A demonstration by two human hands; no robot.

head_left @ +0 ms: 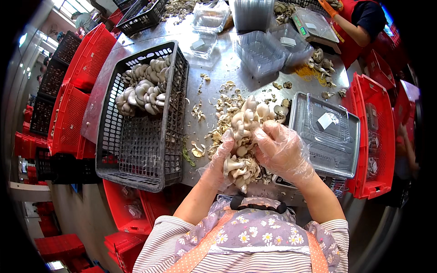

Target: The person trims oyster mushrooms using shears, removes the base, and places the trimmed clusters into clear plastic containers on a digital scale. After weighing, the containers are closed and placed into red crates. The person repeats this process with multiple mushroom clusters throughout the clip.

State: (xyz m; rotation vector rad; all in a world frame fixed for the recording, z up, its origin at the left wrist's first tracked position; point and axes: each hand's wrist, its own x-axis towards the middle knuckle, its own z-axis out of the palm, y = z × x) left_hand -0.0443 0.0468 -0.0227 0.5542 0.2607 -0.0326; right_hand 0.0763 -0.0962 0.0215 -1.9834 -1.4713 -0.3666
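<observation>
My left hand (219, 159), in a clear plastic glove, grips the side of a cluster of pale oyster mushrooms (248, 119) over the steel table (200, 86). My right hand (284, 152), also gloved, has its fingers closed on the same cluster, thumb and forefinger bent against its stems. Mushroom scraps (221, 109) lie around and beneath the cluster. A black crate (132, 150) stands to my left, with several grey mushroom clusters (145, 91) in its far part. A metal tray (324, 159) with a clear plastic container (331, 116) on it lies right of my right hand.
Stacked plastic tubs (259, 54) and a scale (314, 27) are at the back. A co-worker (364, 22) in red works at the back right. Red crates (368, 182) flank the table, with more (77, 123) on the left. Another person (83, 22) is far off at upper left.
</observation>
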